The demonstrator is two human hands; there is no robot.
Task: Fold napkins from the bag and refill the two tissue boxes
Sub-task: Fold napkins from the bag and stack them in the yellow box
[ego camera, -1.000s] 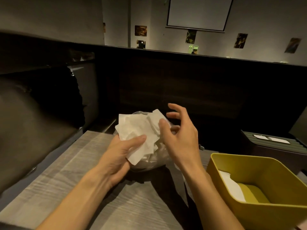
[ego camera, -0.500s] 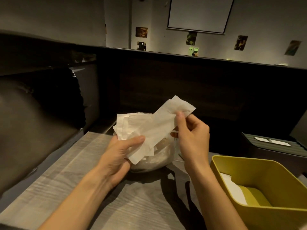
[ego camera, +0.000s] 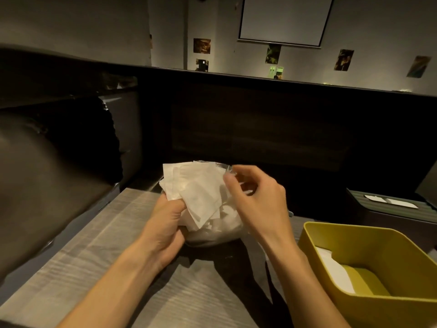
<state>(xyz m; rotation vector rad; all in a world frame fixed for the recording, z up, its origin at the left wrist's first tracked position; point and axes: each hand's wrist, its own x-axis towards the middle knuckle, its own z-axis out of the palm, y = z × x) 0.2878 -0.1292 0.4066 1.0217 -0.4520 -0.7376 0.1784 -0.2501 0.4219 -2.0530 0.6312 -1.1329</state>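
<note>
A sheaf of white napkins (ego camera: 196, 190), long axis slanting toward the lower right, is gripped by the left hand (ego camera: 165, 223) above the clear bag (ego camera: 217, 230) on the counter (ego camera: 94, 268), while the bag's rim is pinched by the right hand (ego camera: 255, 197) beside the yellow tissue box (ego camera: 378, 308).

Grey wood-grain bench (ego camera: 78, 263) w/ a clear plastic bag of napkins (ego camera: 220, 229) at its far-mid edge, a yellow open tissue box (ego camera: 387, 311) at near R w/ white napkins in its bottom, and a dark lidded tissue box (ego camera: 387, 209) beyond it.

dim room | grey wall (ego camera: 378, 24) | projector screen (ego camera: 283, 17) | dark booth partition (ego camera: 260, 119) | wood-grain table (ego camera: 78, 268)
</note>
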